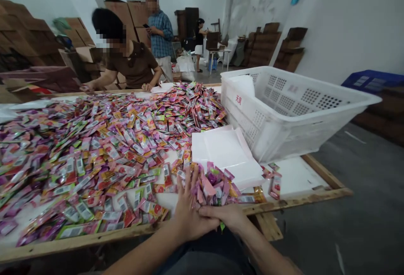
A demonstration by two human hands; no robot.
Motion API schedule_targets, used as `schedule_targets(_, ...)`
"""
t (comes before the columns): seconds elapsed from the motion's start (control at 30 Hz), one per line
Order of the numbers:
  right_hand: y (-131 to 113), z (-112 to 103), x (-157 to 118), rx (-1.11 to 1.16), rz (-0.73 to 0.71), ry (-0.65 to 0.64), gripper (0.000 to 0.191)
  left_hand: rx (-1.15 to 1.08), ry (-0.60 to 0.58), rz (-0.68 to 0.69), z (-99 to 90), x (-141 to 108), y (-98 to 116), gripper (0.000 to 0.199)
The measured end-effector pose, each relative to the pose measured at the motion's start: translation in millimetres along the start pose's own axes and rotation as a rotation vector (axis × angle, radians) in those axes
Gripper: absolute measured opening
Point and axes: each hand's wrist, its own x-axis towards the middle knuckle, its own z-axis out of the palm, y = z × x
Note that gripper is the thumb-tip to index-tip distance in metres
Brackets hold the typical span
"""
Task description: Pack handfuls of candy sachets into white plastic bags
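Note:
A bunch of small pink and purple sachets (217,186) is gathered between my two hands at the table's front edge. My left hand (189,214) lies along the bunch's left side, its fingers stretched up against it and its thumb across the front. From the right, my right hand (227,216) is closed around the lower part of the bunch, its thumb touching my left hand. My right fingers are mostly hidden behind the sachets. Just beyond the bunch lie flat white plastic bags (221,149). A wide heap of loose sachets (120,140) spreads to the left.
A white perforated crate (284,136) stands on the table's right side. The white tabletop has a raised wooden edge (303,199). Across the heap, a person in a brown top (135,64) leans over the table. Behind are more people and stacked cardboard boxes (265,43).

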Motion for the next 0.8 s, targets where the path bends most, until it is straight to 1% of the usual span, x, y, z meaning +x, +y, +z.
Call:
schedule_targets(0.07, -2.2, -15.9, -0.4, -0.052, 0.069, 0.032, 0.051, 0.015, -0.053, -0.001, 5.2, 5.0, 7.7, 0.083)
schedule_targets(0.1, -5.1, -27.1, -0.2, -0.095, 0.098, 0.054, 0.047, 0.002, -0.106, 0.026, 5.9, 10.8, 11.0, 0.078)
schedule_targets(0.13, -10.0, -40.3, 0.5, -0.151, 0.109, 0.097, 0.042, -0.026, -0.167, 0.066, 5.9, 19.2, 13.6, 0.074)
schedule_targets(0.2, -27.4, -70.5, 3.6, -0.301, 0.072, 0.219, 0.033, -0.098, -0.270, 0.124, 5.7, 42.5, 16.1, 0.078)
schedule_targets(0.27, -53.1, -99.1, 11.4, -0.472, -0.088, 0.373, 0.032, -0.173, -0.315, 0.150, 10.6, 70.3, 15.7, 0.077)
schedule_targets(0.33, -78.9, -119.0, 25.3, -0.670, -0.297, 0.492, 0.036, -0.189, -0.340, 0.167, 23.9, 94.9, 14.9, 0.061)
schedule_targets(0.37, -88.2, -124.8, 34.2, -0.746, -0.369, 0.524, 0.040, -0.153, -0.358, 0.175, 33.1, 103.8, 15.4, 0.051)
schedule_targets(0.4, -93.7, -128.4, 43.9, -0.814, -0.419, 0.544, 0.045, -0.089, -0.374, 0.174, 43.0, 109.8, 16.9, 0.044)
schedule_targets(0.43, -94.9, -130.3, 53.7, -0.889, -0.439, 0.545, 0.051, -0.006, -0.383, 0.165, 52.8, 113.0, 19.4, 0.039)
schedule_targets(0.47, -92.2, -131.1, 62.9, -0.977, -0.429, 0.530, 0.057, 0.076, -0.386, 0.156, 61.5, 113.8, 22.5, 0.037)
schedule_targets(0.53, -78.4, -131.6, 77.2, -1.186, -0.369, 0.490, 0.065, 0.180, -0.367, 0.153, 73.4, 110.9, 29.1, 0.035)
schedule_targets(0.6, -61.7, -131.6, 84.8, -1.363, -0.292, 0.485, 0.066, 0.214, -0.358, 0.166, 78.0, 107.9, 33.5, 0.032)
schedule_targets(0.67, -50.3, -130.9, 87.0, -1.441, -0.241, 0.505, 0.066, 0.231, -0.361, 0.172, 78.7, 109.6, 34.1, 0.029)
schedule_targets(0.8, -47.0, -131.0, 87.9, -1.532, -0.180, 0.522, 0.062, 0.258, -0.365, 0.212, 80.7, 124.7, 29.2, 0.027)
